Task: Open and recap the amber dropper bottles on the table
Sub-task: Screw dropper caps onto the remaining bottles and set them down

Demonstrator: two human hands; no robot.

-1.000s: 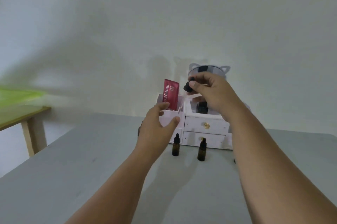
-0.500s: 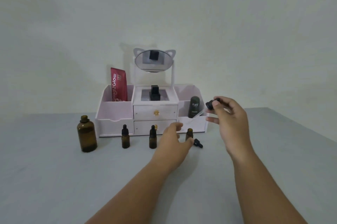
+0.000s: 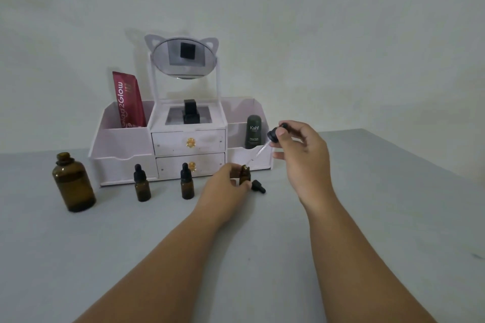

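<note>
Left hand [image 3: 225, 186]: is reaching forward over the grey tabletop [image 3: 367, 217]; its fingers [image 3: 232, 169] are curling round the open dropper bottle [image 3: 244, 175], gripping it upright on the surface.
Right hand [image 3: 301, 154]: is hovering above and to the right of that bottle; thumb and fingers are pinching the black dropper cap [image 3: 274, 135].
Pipette [image 3: 258, 153]: is slanting down-left from the cap, tip at the bottle's mouth; cannot tell whether it is inside.
Loose cap [image 3: 258, 186]: is lying on its side, just beside the held bottle on its right.
Capped bottles: near one [image 3: 187, 182] and far one [image 3: 142, 183] are standing upright to the left of the left hand.
Large amber bottle [image 3: 73, 183]: is standing uncapped, furthest left.
Organiser [image 3: 120, 154]: is sitting behind the row; it is holding a red tube [image 3: 128, 102] on the left and a dark Kahf tube [image 3: 254, 131] on the right, with a cat-eared mirror [image 3: 185, 58] on top.
</note>
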